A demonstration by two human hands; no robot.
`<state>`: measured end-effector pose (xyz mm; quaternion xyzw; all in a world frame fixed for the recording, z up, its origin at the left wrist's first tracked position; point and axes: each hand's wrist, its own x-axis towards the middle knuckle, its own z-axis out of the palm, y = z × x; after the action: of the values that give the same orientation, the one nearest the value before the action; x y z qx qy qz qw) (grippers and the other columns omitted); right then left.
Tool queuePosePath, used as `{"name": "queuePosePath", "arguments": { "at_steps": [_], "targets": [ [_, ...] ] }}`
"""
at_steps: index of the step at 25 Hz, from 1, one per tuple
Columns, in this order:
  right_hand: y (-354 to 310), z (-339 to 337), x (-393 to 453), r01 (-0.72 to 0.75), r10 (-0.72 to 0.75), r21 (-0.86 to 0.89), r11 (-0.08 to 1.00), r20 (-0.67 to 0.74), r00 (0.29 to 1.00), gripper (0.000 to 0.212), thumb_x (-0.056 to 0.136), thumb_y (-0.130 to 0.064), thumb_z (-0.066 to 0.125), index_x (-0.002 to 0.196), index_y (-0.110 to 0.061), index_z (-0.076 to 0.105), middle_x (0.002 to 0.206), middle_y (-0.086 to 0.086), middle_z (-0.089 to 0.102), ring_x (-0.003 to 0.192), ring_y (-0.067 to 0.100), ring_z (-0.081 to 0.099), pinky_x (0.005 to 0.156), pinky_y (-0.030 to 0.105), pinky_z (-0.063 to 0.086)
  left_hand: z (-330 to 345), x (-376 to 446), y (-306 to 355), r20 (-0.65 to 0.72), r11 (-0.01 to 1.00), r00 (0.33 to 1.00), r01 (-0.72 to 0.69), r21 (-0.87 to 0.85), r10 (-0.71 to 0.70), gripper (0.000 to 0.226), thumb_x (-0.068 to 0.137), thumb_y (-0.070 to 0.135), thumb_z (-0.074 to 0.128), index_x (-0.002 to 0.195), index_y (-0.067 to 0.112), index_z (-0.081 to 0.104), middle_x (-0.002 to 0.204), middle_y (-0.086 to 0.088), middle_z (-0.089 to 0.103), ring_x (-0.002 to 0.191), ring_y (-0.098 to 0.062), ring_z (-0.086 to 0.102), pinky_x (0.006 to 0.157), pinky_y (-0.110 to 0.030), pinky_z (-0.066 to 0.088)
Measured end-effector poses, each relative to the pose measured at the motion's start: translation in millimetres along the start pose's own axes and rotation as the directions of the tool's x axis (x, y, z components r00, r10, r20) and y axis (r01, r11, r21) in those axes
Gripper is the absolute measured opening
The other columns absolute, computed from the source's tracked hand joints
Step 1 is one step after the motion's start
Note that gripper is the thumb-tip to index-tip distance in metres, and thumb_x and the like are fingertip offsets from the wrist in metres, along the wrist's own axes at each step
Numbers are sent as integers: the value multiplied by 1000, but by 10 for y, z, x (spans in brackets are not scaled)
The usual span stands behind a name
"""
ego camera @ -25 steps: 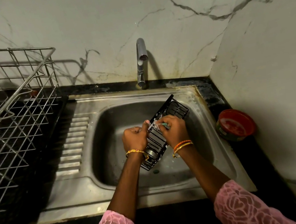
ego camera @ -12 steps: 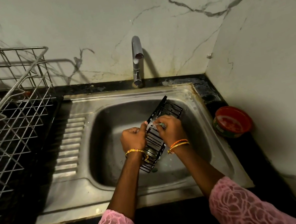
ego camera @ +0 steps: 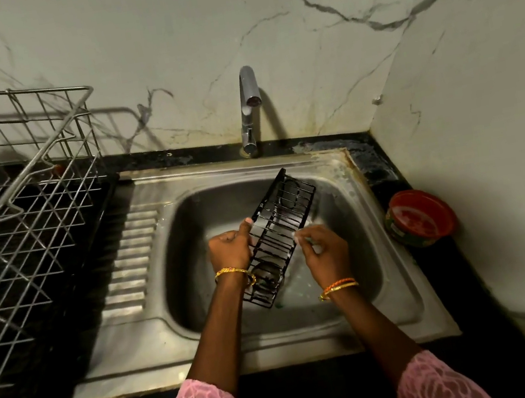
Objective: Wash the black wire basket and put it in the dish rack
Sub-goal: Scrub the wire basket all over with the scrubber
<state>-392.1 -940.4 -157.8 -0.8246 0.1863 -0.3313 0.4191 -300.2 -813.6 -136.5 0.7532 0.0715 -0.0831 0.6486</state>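
Observation:
A long black wire basket (ego camera: 286, 215) is held tilted over the steel sink (ego camera: 403, 293), its far end pointing up and right. My left hand (ego camera: 229, 250) grips its left long edge, thumb on the rim. My right hand (ego camera: 326, 250) is at the basket's right edge, fingers curled round a small pale, partly hidden scrubber (ego camera: 301, 235) with foam on it. The steel dish rack (ego camera: 26, 215) stands on the counter to the left of the sink.
A chrome tap (ego camera: 249, 111) rises behind the sink, with no water running. A red round tub (ego camera: 420, 216) sits on the black counter at the right, near the marble wall. The sink's ribbed drainboard (ego camera: 129, 257) lies between basin and rack.
My right hand has slid from the middle of the basket out to its right edge. The basket's bars are now more exposed. My left hand keeps its grip.

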Motion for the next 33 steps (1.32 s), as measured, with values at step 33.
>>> {"name": "queuePosePath", "arguments": {
  "at_steps": [33],
  "targets": [
    [-417, 176, 906, 46, 10, -203, 978, 265, 964, 21, 84, 9, 52, 93, 1, 70, 101, 14, 66, 90, 16, 58, 87, 25, 49, -29, -25, 120, 37, 997, 999, 11, -77, -8, 66, 99, 52, 27, 57, 9, 56, 57, -15, 55, 31, -6, 39, 46, -21, 35]
  ]
}}
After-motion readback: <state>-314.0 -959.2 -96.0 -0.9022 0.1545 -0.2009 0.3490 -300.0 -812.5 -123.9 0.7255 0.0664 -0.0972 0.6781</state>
